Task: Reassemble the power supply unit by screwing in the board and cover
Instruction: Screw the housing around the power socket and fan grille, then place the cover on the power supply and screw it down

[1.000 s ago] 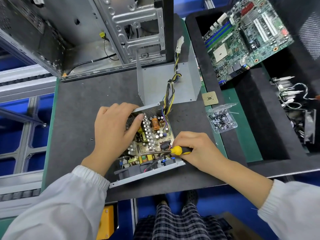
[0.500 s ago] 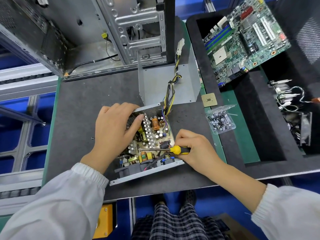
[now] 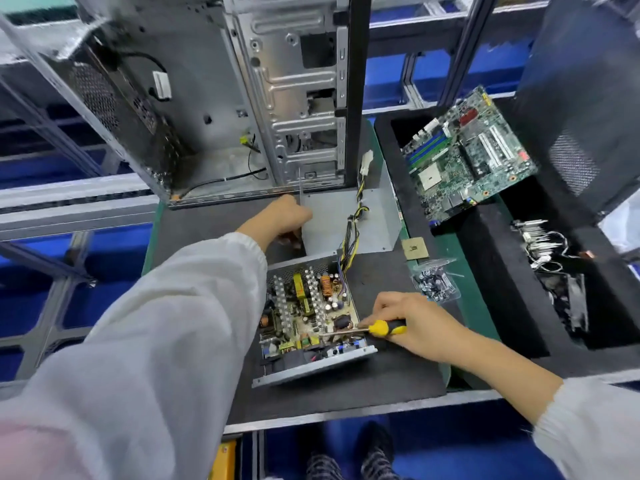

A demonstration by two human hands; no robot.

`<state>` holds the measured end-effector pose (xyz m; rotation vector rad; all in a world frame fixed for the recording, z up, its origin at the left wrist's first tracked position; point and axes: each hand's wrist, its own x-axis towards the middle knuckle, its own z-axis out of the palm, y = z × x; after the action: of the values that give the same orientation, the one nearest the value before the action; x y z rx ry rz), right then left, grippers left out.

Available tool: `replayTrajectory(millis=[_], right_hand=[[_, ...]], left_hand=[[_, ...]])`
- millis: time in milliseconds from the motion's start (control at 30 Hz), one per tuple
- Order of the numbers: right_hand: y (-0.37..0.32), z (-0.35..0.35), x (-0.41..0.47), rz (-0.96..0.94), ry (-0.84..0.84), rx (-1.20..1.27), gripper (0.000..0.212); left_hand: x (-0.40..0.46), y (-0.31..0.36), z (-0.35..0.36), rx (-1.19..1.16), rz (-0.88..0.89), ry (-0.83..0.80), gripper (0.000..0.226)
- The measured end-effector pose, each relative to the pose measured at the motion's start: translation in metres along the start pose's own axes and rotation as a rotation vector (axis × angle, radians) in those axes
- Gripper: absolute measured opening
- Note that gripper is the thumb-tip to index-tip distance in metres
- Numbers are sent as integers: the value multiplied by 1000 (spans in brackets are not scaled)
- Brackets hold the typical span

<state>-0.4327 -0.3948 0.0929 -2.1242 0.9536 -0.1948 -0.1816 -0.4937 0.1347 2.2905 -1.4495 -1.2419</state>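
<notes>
Reaching your left hand [image 3: 287, 216] to the near left edge of the grey cover [image 3: 349, 220], fingers curled at it; a firm grip can't be made out.

Your right hand [image 3: 412, 323] grips the yellow-handled screwdriver [image 3: 372, 329], its shaft lying over the board [image 3: 311, 306] inside the open power supply [image 3: 311, 367], which sits on the dark mat [image 3: 398, 386]. Its wire bundle [image 3: 351, 230] trails up across the cover. Behind stands the computer case [image 3: 242, 98]; a bag of screws [image 3: 434, 280], a small chip [image 3: 415, 248] and a motherboard [image 3: 467, 150] lie to the right.
</notes>
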Motion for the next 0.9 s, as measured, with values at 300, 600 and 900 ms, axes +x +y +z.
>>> replayTrajectory(millis=[300, 600, 900], right_hand=[[-14, -3, 73, 332, 520, 450, 19], [-27, -39, 43, 93, 1069, 315, 19], [-31, -120, 60, 581, 389, 1635, 12]], left_hand=[[-22, -7, -26, 223, 124, 305, 20], [-68, -1, -15, 837, 461, 663, 24], [-83, 20, -20, 398, 796, 1005, 66]])
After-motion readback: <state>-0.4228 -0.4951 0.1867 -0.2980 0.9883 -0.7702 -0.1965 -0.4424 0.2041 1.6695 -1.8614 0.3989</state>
